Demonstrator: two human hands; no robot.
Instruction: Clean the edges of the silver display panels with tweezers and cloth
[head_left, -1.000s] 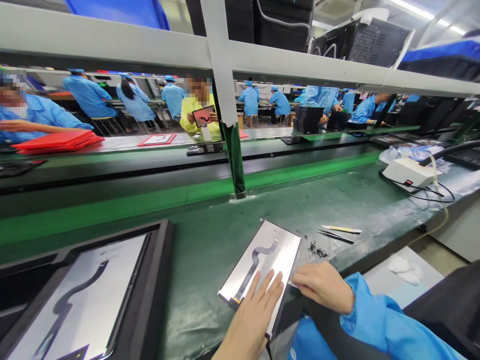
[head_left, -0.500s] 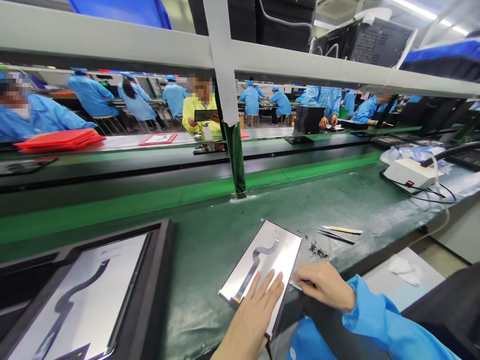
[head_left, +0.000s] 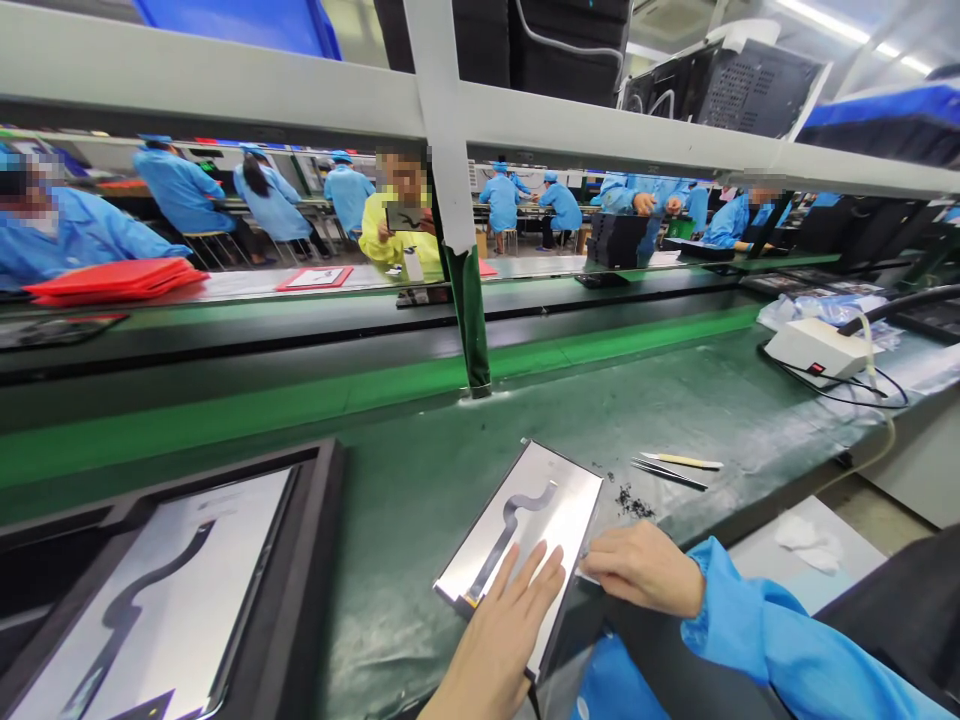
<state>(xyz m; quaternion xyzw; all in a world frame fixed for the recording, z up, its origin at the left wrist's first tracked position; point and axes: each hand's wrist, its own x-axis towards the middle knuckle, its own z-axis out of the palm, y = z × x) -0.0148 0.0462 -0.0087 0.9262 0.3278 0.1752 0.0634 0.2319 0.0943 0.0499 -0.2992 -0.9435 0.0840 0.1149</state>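
A silver display panel [head_left: 559,500] with a curved grey ribbon cable [head_left: 512,520] lies tilted on the green bench. My left hand [head_left: 506,625] rests flat over its lower part, fingers spread. Beside the panel's right edge, my right hand [head_left: 637,567] is closed around something small and whitish, mostly hidden by the fingers. Small black scraps [head_left: 635,503] are scattered just above that hand. Dark tweezers [head_left: 670,473] and a pale yellow stick tool [head_left: 682,461] lie beyond them.
At the left, a black foam tray [head_left: 300,600] holds another silver panel [head_left: 202,590]. A green post [head_left: 471,320] rises behind the bench. A white device [head_left: 817,350] with cables stands at the right. Across the conveyor, people in blue and yellow coats work.
My right hand's fingers have curled slightly more beside the panel. My left hand stays on the panel. Across the conveyor, the yellow-coated person's dark item has tilted, and another person's hands have risen above a black stack.
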